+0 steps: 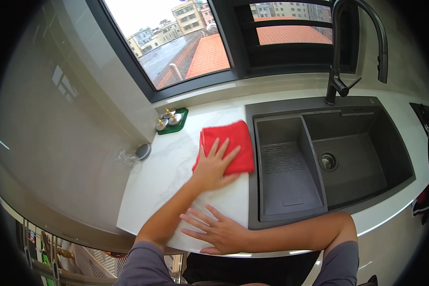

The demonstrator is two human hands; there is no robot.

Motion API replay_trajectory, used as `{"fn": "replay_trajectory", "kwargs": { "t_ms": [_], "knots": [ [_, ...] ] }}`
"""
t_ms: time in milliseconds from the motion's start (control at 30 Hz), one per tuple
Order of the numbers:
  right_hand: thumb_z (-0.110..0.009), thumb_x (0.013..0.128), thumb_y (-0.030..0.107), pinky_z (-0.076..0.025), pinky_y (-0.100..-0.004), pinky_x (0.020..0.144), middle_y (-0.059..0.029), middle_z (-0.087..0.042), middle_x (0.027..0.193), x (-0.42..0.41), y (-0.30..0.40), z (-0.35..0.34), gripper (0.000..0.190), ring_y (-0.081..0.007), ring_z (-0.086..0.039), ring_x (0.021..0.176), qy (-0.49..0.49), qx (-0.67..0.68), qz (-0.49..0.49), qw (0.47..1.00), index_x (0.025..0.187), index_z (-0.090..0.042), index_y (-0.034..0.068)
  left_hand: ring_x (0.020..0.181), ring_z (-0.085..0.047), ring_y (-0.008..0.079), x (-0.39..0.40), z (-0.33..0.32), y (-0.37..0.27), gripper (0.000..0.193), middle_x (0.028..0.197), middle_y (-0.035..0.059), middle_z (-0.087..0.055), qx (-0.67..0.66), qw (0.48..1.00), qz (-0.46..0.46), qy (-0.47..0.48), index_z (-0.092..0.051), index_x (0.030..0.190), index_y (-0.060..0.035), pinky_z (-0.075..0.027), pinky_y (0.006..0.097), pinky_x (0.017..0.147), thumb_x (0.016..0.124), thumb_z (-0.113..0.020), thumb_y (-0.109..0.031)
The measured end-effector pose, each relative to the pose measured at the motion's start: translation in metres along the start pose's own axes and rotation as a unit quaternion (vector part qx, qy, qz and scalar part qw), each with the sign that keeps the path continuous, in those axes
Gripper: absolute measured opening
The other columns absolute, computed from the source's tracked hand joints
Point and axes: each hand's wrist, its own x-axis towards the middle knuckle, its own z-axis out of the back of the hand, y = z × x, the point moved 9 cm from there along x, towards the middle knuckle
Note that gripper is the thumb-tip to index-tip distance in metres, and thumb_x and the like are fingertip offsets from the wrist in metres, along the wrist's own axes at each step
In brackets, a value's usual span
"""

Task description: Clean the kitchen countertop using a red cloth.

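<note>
My left hand lies palm down, fingers spread, on a folded red cloth. The cloth rests on the white marble-patterned countertop, its right edge against the rim of the dark grey sink. Closer to my body, my right hand is flat on the counter near its front edge, with its fingers apart and pointing left. Nothing is in that hand.
A green tray with several small silver lidded containers stands in the back left corner. Beside the left wall is a clear glass jar with a grey lid. A dark pull-down faucet rises behind the two-basin sink, below a window.
</note>
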Motion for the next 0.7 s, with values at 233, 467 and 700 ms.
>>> {"fn": "replay_trajectory", "kwargs": {
  "t_ms": [233, 467, 700],
  "knots": [
    [-0.054, 0.093, 0.064, -0.015, -0.0579, 0.123, -0.0159, -0.029, 0.163, 0.005, 0.008, 0.008, 0.080, -0.0353, -0.023, 0.153, -0.048, -0.058, 0.016, 0.997, 0.160, -0.030, 0.026, 0.151, -0.023, 0.0476, -0.141, 0.007, -0.048, 0.081, 0.163, 0.0198, -0.031, 0.100, 0.992, -0.046, 0.062, -0.039, 0.157, -0.0234, -0.019, 0.0757, 0.112, 0.088, -0.060, -0.060],
    [-0.068, 0.086, 0.058, -0.033, -0.0584, 0.114, -0.0202, -0.044, 0.152, 0.000, 0.034, 0.009, 0.087, -0.0350, -0.040, 0.144, -0.066, 0.032, 0.059, 0.996, 0.157, -0.037, 0.018, 0.152, -0.017, 0.0468, -0.212, 0.039, -0.065, 0.086, 0.168, 0.0156, -0.023, -0.039, 0.992, 0.019, 0.116, -0.045, 0.154, -0.0223, -0.014, 0.0795, 0.110, 0.084, -0.058, -0.070],
    [-0.070, 0.084, 0.056, -0.032, -0.0627, 0.112, -0.0310, -0.040, 0.152, 0.002, -0.005, 0.017, 0.088, -0.0501, -0.035, 0.143, -0.042, -0.104, -0.113, 0.987, 0.151, -0.043, 0.005, 0.152, -0.017, 0.0464, -0.148, 0.022, -0.035, 0.092, 0.169, 0.0139, -0.020, -0.050, 0.994, -0.018, 0.095, -0.039, 0.157, -0.0252, -0.016, 0.0823, 0.106, 0.080, -0.061, -0.070]
  ]
}}
